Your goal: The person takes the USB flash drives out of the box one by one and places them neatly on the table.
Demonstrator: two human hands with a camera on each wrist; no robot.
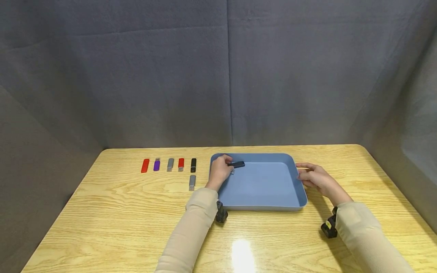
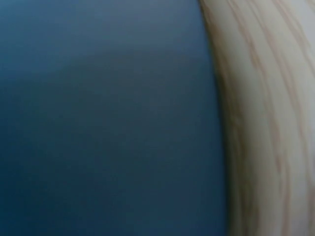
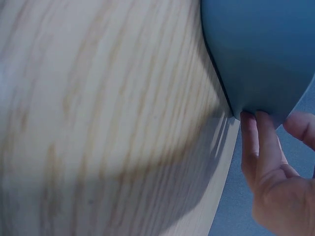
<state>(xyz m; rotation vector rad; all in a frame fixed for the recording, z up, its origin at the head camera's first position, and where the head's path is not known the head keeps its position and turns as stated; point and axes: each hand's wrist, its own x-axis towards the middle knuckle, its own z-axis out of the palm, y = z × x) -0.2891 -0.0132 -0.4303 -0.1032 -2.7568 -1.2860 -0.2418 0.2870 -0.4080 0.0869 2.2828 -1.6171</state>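
Observation:
A black USB stick (image 1: 238, 164) is in my left hand (image 1: 220, 171), its far end sticking out past the fingers over the left part of the blue tray (image 1: 263, 205). By the fingertips is a small pale, metal-looking piece (image 1: 232, 172), too small to make out. My right hand (image 1: 315, 179) is at the tray's right side. In the right wrist view, straight fingers (image 3: 268, 142) touch the tray's outer wall (image 3: 261, 59), with the thumb beside the rim. The left wrist view shows only the blurred tray wall (image 2: 108, 137) and table, no hand.
Left of the tray, a row on the wooden table (image 1: 112, 212) has a red stick (image 1: 145, 165), purple (image 1: 156, 165), grey (image 1: 170, 165), red (image 1: 181, 164) and black (image 1: 193, 165) USB sticks. Below the row lies another grey one (image 1: 192, 182). A grey curtain (image 1: 164, 83) surrounds the table.

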